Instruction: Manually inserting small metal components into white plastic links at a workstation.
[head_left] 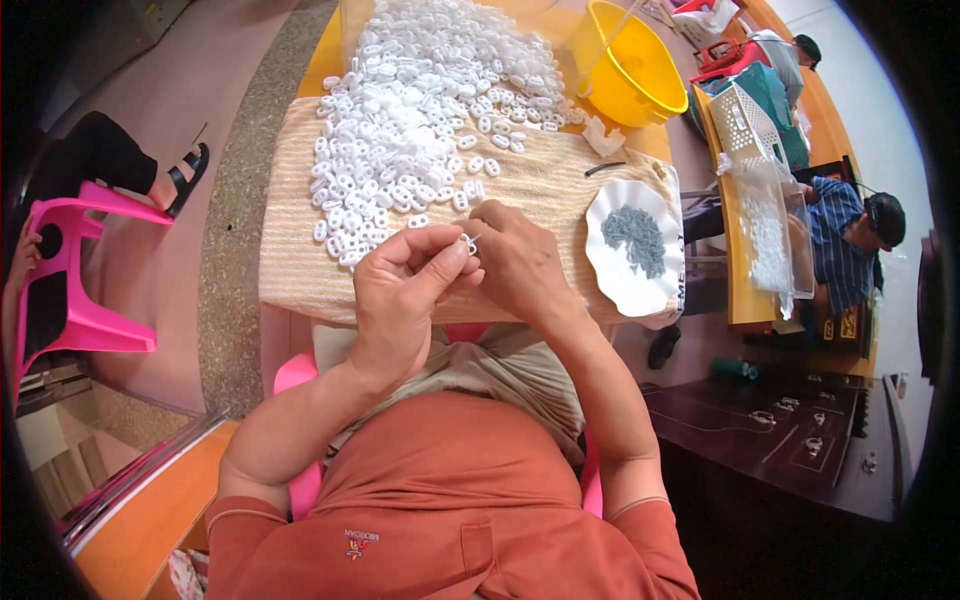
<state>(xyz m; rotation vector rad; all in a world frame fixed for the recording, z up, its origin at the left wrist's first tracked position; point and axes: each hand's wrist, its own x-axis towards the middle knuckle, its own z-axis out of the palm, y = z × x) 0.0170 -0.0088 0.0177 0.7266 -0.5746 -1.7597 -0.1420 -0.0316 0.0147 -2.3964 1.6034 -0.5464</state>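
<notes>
L hand (408,290) pinched a small white pc. (468,243) btwn thumb & fingers over the counter's (650,141) near side; R hand (527,258) was alongside, grip hidden, couldn't tell. Grey bits (633,240) sat on a white plate (612,287), right; white ovals (400,120) heaped far left; yellow basin (625,100) far right.

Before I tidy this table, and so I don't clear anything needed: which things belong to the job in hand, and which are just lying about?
Seem to belong:
white piece pinched in the left hand, right hand close by
heap of white pieces
plate with small grey bits, probably

Seem to be just lying about:
crumpled scrap
dark strip
yellow basin
</notes>
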